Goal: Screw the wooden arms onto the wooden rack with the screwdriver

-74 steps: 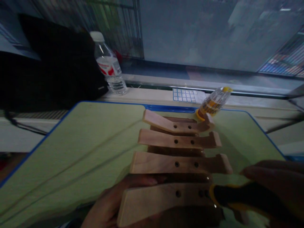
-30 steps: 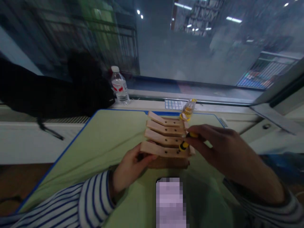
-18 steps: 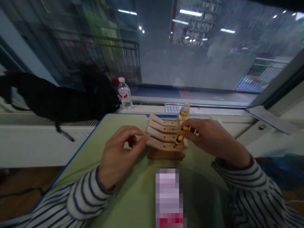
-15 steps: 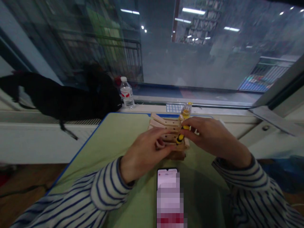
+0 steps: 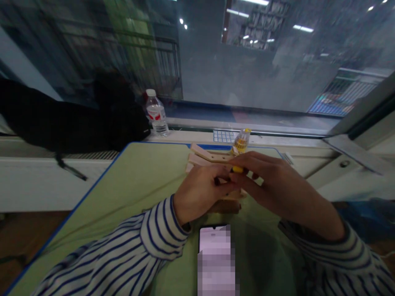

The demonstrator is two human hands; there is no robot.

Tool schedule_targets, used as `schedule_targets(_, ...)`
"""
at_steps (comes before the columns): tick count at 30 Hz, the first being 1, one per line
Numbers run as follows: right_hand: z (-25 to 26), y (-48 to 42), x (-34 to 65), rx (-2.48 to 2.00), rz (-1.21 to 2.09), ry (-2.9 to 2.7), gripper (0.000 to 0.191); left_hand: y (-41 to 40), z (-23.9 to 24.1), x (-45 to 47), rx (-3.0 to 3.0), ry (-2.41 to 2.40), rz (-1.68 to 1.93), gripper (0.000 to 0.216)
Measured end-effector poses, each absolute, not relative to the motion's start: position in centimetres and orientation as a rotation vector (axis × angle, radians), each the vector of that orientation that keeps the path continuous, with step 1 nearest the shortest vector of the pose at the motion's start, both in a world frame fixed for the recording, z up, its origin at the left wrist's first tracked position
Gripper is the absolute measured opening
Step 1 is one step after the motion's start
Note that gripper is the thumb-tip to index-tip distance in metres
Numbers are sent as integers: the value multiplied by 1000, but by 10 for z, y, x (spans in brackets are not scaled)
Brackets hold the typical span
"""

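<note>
A light wooden piece [image 5: 216, 157] with angled slats and small drilled holes sits at the far side of the green table, partly hidden by both hands. My right hand [image 5: 271, 176] pinches a small yellow-and-black piece [image 5: 237, 169] above it; what kind of piece it is does not show. My left hand [image 5: 200, 191] is closed in front of the slats, its fingertips meeting the right fingertips near the yellow end. Whatever lies between the left fingers is hidden.
Close to me on the table [image 5: 148, 172] lies a phone [image 5: 214, 242], its screen lit and blurred out. A water bottle [image 5: 156, 115] and a black bag [image 5: 77, 123] are on the sill by the window. Behind the wooden piece stands a clear container with yellow [image 5: 241, 142].
My left fingers have closed and moved toward the right hand. Two yellow-and-black pieces showed before; only one yellow end shows now. The view has shifted slightly.
</note>
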State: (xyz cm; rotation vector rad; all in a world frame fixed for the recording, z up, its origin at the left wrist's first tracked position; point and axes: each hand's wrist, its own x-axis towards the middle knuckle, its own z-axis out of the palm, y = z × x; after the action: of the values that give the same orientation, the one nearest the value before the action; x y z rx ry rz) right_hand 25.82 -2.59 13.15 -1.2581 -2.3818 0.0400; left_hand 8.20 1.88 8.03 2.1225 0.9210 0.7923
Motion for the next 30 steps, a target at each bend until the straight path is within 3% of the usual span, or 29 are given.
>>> schedule_targets(14, 133, -29, 263, -1216, -62, -2378, 15, 19, 83, 80, 2255, 792, 729, 17)
schedule_targets(21, 131, -37, 250, -1430, -272, -2320, 17, 21, 83, 78, 2287, 701, 671, 22)
schedule_targets(30, 131, -35, 247, -1423, -142, -2321, 20, 18, 89, 81, 2282, 933, 737, 12)
